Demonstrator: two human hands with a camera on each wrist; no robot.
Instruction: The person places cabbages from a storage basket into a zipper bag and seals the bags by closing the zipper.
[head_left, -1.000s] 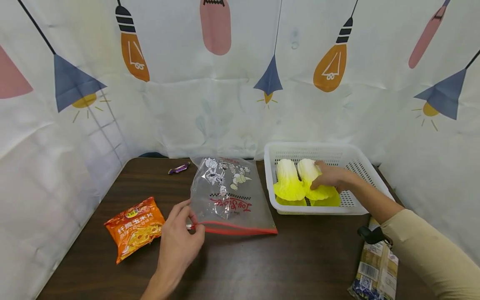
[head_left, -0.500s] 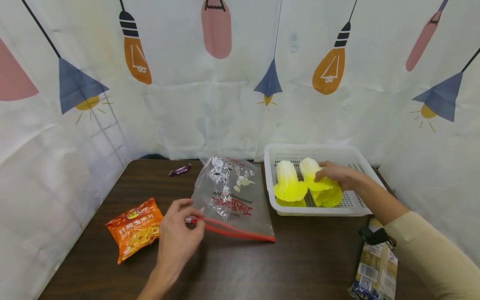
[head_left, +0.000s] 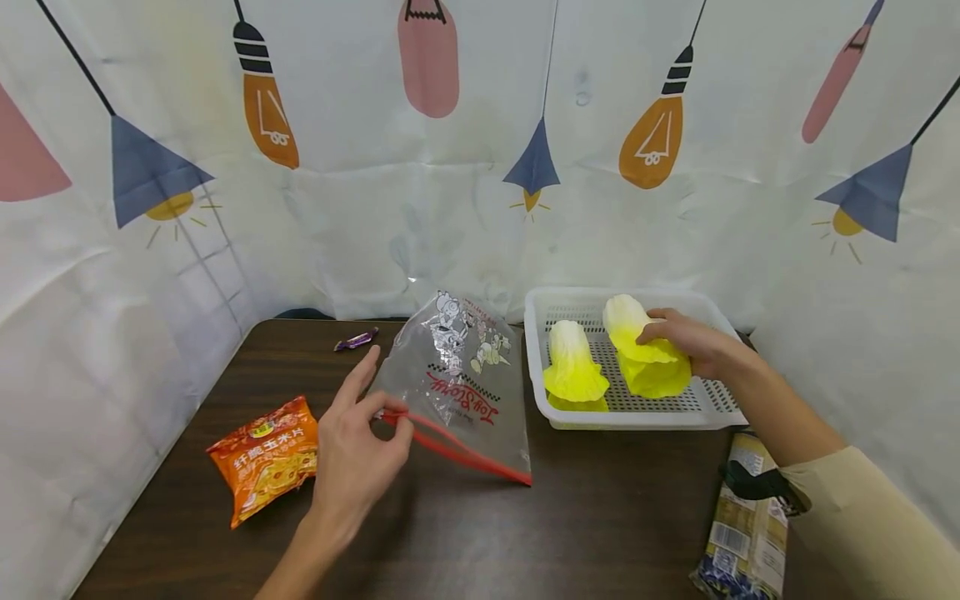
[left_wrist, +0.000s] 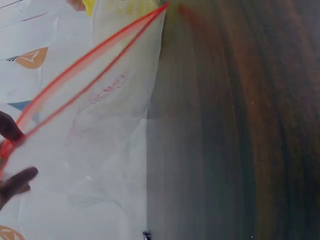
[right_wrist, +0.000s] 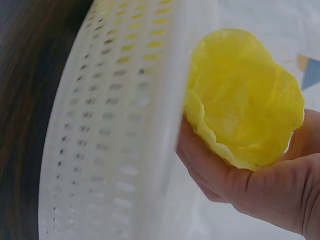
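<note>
The right hand (head_left: 693, 350) has its grip closed round one cabbage (head_left: 643, 354), raised above the white basket (head_left: 637, 412). The left hand (head_left: 352, 454) pinches the zip bag (head_left: 457, 392) by its red mouth, seemingly half open, on the bench (head_left: 600, 517). Bagging looks under way; next needs a wider mouth.

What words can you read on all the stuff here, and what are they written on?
"Toy Story", red and upside down: the clear zip bag.
"纤脆玉米片": the orange snack packet.
Small print on the packet at the table's right edge: too small to read.
Purple candy wrapper: too small to read.
</note>
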